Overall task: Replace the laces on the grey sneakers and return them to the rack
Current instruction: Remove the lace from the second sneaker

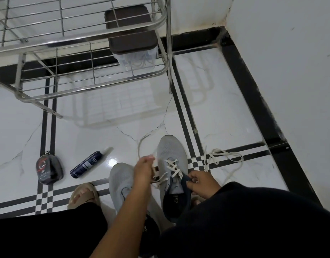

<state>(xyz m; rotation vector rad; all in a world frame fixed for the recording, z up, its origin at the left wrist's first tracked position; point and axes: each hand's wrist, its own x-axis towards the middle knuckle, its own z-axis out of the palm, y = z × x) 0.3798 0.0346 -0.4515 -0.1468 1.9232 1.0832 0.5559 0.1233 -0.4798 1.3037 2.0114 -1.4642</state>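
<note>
1. Down on the white tiled floor (89, 131), between our knees, we see two grey sneakers side by side, toes pointing toward the rack (86, 41).
2. Our right sneaker (171, 151) has a mesh upper, a dark navy lining, and a cream lace (170, 165) crossed through its upper eyelets; one end loops out over the floor beyond the toe.
3. Our left sneaker (121, 181) shows no lace that we can make out, and our forearm crosses over its heel.
4. Our left hand (143, 169) is curled and pinches the lace just beside the right sneaker's eyelets.
5. Our right hand (201, 183) grips the navy tongue or collar of that same sneaker, fingers folded round the fabric.
6. A second cream lace (223, 157) lies loose on the floor to the right, near the black border stripe.
7. To the left lie a dark spray can (86, 164) on its side and a small dark pouch (49, 170), both well apart from the sneakers.
8. The steel rack stands ahead, holding a clear box with a brown lid (130, 30); open floor lies between it and the sneakers, and the wall (290, 71) closes in on the right.
</note>
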